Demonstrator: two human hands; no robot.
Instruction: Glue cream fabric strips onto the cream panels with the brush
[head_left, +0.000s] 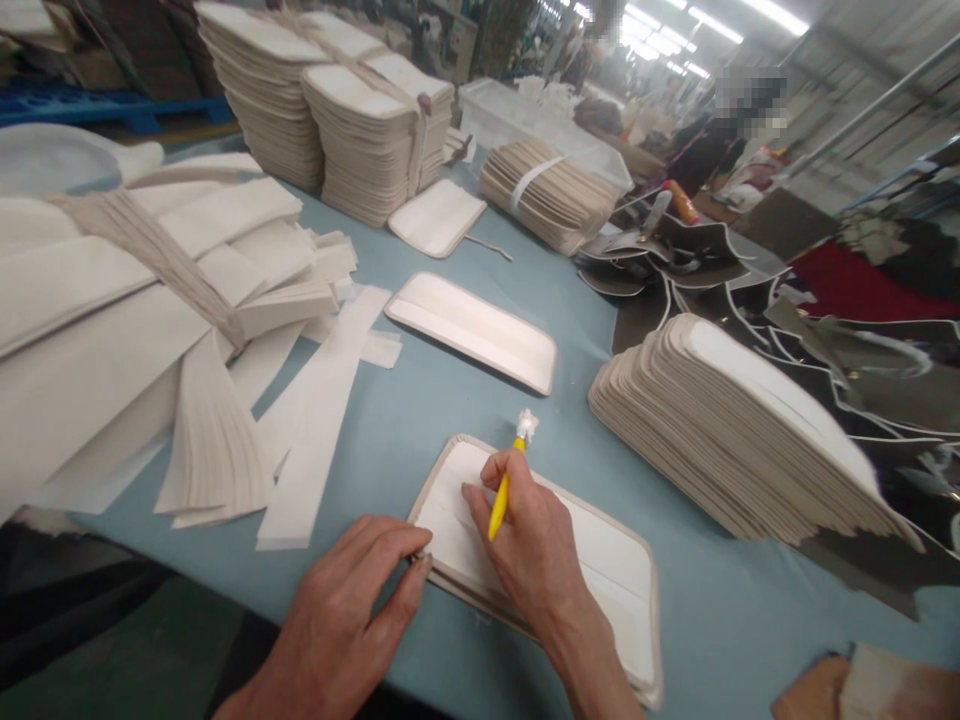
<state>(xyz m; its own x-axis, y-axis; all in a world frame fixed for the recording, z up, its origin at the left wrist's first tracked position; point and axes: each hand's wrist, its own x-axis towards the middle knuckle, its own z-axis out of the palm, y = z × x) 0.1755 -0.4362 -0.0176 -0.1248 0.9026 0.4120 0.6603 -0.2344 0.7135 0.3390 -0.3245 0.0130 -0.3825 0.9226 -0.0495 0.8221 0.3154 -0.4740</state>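
In front of me lies a white rectangular panel (615, 535) with rounded corners and a beige folded rim, on what looks like another such panel. My left hand (360, 590) pinches the panel's near left corner between thumb and fingertips. Over the panel's middle, my right hand (529, 545) holds a small yellow-handled brush (499, 505). Its whitish, clotted head points away from me, and the fingertips rest on or just above the white surface. A single similar panel (472, 330) lies flat beyond my hands.
A tall stack of panels (735, 440) leans at the right, beside dark grey pieces (675, 250). White strips (322, 430) and tied bundles (90, 330) cover the left. Tied stacks (367, 150) and a clear plastic bin (547, 120) stand at the back of the blue-grey table (345, 480).
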